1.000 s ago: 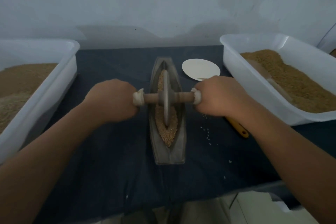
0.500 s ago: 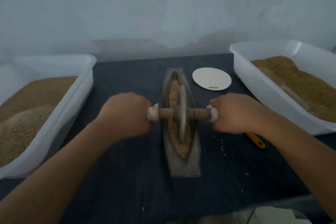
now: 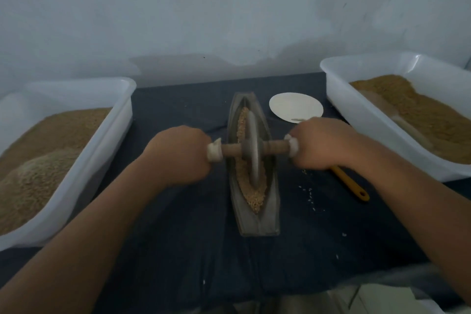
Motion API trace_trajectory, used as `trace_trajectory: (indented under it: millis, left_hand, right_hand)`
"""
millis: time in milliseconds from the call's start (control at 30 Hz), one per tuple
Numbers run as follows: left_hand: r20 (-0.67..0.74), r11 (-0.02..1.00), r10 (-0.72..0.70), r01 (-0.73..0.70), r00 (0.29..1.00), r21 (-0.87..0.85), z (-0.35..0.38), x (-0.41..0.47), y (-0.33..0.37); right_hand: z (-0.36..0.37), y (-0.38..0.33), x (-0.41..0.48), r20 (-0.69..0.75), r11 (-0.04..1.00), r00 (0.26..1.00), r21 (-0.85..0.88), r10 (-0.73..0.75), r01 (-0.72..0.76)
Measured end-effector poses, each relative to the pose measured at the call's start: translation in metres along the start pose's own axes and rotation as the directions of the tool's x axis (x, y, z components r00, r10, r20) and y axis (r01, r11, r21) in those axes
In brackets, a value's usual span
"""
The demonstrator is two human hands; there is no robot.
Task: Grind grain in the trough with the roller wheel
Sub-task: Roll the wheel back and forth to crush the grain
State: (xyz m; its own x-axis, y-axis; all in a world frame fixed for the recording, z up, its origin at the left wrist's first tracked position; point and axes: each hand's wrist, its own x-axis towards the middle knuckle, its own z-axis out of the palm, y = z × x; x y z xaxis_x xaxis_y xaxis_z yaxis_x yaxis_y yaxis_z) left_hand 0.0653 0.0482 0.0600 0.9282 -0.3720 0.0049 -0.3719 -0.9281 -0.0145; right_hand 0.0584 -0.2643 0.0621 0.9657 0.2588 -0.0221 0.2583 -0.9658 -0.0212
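Observation:
A narrow boat-shaped metal trough (image 3: 271, 214) lies lengthwise on the dark cloth in the middle, with tan grain (image 3: 254, 199) along its groove. The grey roller wheel (image 3: 252, 150) stands upright in the groove, about mid-length, on a wooden axle (image 3: 230, 150) with pale end wraps. My left hand (image 3: 178, 155) grips the axle's left end. My right hand (image 3: 323, 145) grips its right end. Both fists hide the handle ends.
A white tub of grain (image 3: 112, 135) stands at the left and another white tub (image 3: 356, 120) at the right. A white round plate (image 3: 295, 107) sits behind my right hand. A yellow-handled tool (image 3: 351, 186) and scattered grains (image 3: 309, 194) lie right of the trough. The wall is close behind.
The wheel and both hands sit slightly further along the trough from me than half a second ago. My view has shifted, so the whole scene lies lower in the frame.

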Motion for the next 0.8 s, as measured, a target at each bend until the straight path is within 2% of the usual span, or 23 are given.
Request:
trace_trajectory:
  millis: [33,67,100,167,233,300,400,500,600,667,733,800]
  left_hand:
    - [0.001,1.0,0.026,-0.026,1.0,0.001,0.002,-0.009,0.0]
    - [-0.01,0.999,0.032,-0.032,0.999,0.01,0.004,-0.013,0.0]
    - [-0.03,0.999,0.023,-0.022,0.999,0.033,0.005,-0.011,0.0]
    - [-0.078,0.996,-0.02,0.026,0.997,0.081,0.003,0.008,0.001]
    - [-0.134,0.989,-0.076,0.092,0.988,0.114,-0.003,0.04,0.001]
    - [-0.188,0.981,-0.106,0.133,0.976,0.138,-0.011,0.065,0.002]
    - [-0.201,0.983,-0.111,0.137,0.973,0.121,-0.015,0.071,0.005]
    - [-0.136,0.992,-0.079,0.092,0.988,0.09,-0.008,0.046,0.004]
    - [-0.06,0.998,-0.007,0.011,0.998,0.067,0.002,0.006,-0.003]
    - [-0.096,0.995,0.038,-0.029,0.995,0.093,0.008,-0.003,-0.006]
    - [-0.126,0.992,0.034,-0.017,0.991,0.128,0.006,0.013,-0.005]
    - [-0.15,0.991,-0.036,0.054,0.988,0.12,-0.001,0.044,-0.003]
  right_hand:
    - [0.001,0.001,-0.01,0.088,1.0,0.996,0.023,-0.009,0.007]
    - [0.005,0.002,-0.016,0.104,1.0,0.994,0.025,-0.014,0.011]
    - [0.008,0.002,-0.015,0.059,1.0,0.998,0.01,-0.006,0.005]
    - [0.015,0.001,-0.003,-0.121,0.998,0.992,-0.055,0.031,-0.038]
    - [0.019,-0.001,0.019,-0.296,0.993,0.953,-0.075,0.069,-0.095]
    - [0.019,-0.002,0.039,-0.36,0.987,0.924,-0.046,0.125,-0.151]
    - [0.016,-0.003,0.051,-0.325,0.984,0.933,-0.036,0.155,-0.176]
    - [0.012,-0.001,0.03,-0.217,0.991,0.968,-0.016,0.127,-0.134]
    - [0.001,0.0,-0.001,0.076,0.999,0.997,0.042,0.025,-0.029]
    - [-0.004,0.0,-0.006,0.211,0.996,0.977,0.083,-0.005,-0.012]
    - [-0.003,0.0,0.005,0.162,0.998,0.987,0.061,0.016,-0.026]
    - [-0.001,-0.002,0.025,-0.087,0.998,0.995,-0.021,0.055,-0.057]
